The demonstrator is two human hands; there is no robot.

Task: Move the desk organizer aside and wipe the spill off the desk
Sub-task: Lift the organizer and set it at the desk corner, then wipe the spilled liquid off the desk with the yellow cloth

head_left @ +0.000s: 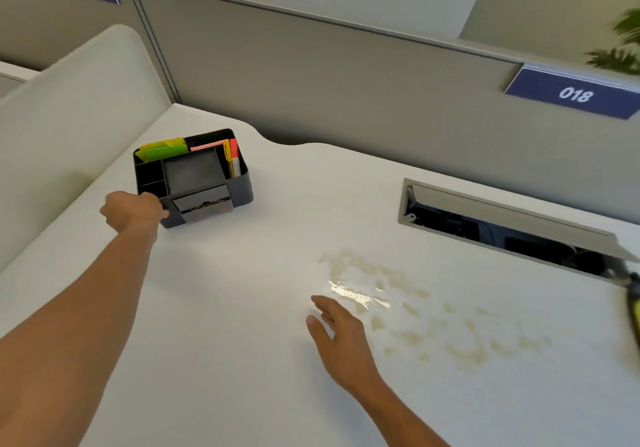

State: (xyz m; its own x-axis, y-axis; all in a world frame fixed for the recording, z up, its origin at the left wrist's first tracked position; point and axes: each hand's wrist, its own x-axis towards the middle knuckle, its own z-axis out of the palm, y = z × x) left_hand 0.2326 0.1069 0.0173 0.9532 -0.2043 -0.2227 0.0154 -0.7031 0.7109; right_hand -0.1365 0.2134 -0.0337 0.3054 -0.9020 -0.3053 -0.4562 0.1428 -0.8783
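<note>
A black desk organizer (194, 173) with green notes, pink paper and markers stands at the far left of the white desk (221, 325). My left hand (133, 211) grips its near left corner. A yellowish spill (415, 318) spreads over the desk's right half, with a shiny wet patch at its near left edge. My right hand (337, 332) hovers flat over the desk just left of the spill, fingers apart, holding nothing.
An open cable hatch (502, 225) is set in the desk at the back right. Grey partition panels (329, 76) with blue number tags close the back. A white side panel (69, 107) rises at the left. A yellow and black object (634, 304) pokes in at the right edge.
</note>
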